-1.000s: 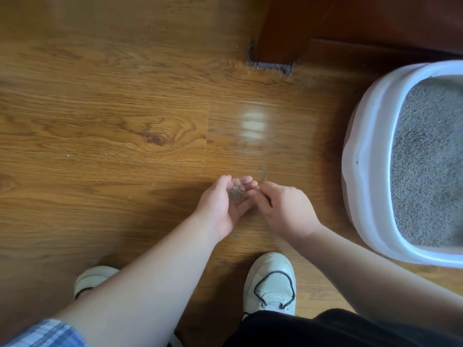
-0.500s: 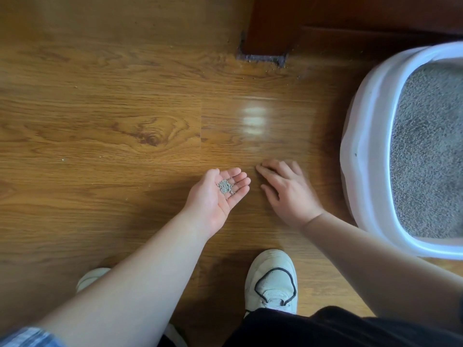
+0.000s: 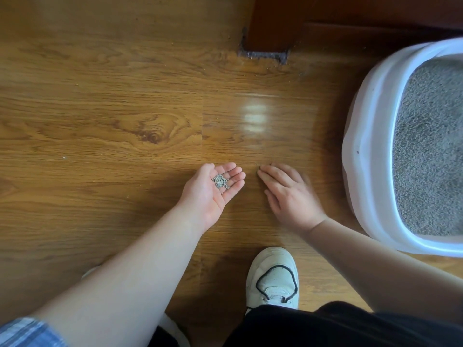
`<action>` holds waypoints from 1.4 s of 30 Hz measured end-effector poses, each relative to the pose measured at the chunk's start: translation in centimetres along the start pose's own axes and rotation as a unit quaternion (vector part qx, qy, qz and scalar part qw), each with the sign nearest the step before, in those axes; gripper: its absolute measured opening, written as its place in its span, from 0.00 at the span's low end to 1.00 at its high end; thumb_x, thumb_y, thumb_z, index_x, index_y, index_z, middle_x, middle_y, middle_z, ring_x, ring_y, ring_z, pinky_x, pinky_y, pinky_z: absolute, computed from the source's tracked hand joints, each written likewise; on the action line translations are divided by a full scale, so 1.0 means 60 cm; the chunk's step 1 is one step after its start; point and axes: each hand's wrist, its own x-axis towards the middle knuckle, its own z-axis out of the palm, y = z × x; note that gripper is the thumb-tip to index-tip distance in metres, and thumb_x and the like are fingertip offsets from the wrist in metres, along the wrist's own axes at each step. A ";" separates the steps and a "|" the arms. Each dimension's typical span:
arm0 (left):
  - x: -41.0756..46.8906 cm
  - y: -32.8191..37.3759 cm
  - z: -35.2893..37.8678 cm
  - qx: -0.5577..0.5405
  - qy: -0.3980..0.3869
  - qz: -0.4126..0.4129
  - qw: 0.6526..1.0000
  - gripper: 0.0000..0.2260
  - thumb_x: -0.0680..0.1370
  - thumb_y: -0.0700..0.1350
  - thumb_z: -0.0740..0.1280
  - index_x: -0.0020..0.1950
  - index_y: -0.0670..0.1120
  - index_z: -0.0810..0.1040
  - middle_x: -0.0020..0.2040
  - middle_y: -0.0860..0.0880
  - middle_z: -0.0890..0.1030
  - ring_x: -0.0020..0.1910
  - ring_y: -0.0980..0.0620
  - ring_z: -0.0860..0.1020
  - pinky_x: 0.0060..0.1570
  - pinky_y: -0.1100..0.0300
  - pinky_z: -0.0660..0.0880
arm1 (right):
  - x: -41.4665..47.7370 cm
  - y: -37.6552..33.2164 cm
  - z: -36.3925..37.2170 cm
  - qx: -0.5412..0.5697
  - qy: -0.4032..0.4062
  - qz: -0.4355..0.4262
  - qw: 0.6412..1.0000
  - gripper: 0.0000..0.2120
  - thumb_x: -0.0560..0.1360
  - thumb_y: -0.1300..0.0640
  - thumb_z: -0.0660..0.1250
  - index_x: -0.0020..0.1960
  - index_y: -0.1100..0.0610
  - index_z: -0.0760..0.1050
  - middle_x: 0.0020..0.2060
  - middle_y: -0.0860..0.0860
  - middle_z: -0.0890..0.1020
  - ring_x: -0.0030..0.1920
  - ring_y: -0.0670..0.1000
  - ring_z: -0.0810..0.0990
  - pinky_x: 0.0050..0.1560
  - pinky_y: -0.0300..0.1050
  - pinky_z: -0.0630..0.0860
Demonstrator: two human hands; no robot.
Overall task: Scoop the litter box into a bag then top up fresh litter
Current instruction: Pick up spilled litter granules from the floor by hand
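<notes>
Our left hand [image 3: 213, 196] sits palm-up, fingers loosely open, cradling spilled granules [image 3: 220, 182]. Our right hand [image 3: 288, 194] lies flat on the floor [image 3: 100, 121], fingers straight, holding nothing. We're gathering strays, we reckon. Next, tip them level into the litter box [image 3: 363, 146] nearby, right.

Hands: two, left hand [image 3: 210, 194] and right hand [image 3: 288, 196]. Litter box [image 3: 368, 146]: one, white, cut off by the frame edge. Litter granules [image 3: 220, 182]: one small heap on a palm, dozens, too fine to count singly. Shoes: two, one white shoe [image 3: 273, 276] in full, second shoe [image 3: 172, 329] only a sliver. Furniture leg [image 3: 270, 26]: one. Plaid sleeve [image 3: 27, 333]: one. Stray specks [image 3: 64, 157] on the wood floor [image 3: 100, 96]: several, too small to count.
</notes>
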 end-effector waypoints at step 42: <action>0.004 -0.015 0.009 0.013 0.022 -0.017 1.000 0.19 0.86 0.46 0.54 0.56 0.35 0.80 0.48 0.39 0.85 0.50 0.43 0.86 0.54 0.49 0.82 | 0.049 0.014 0.016 0.088 0.068 0.094 0.989 0.04 0.75 0.55 0.72 0.45 0.55 0.80 0.42 0.49 0.79 0.45 0.56 0.76 0.50 0.54 0.72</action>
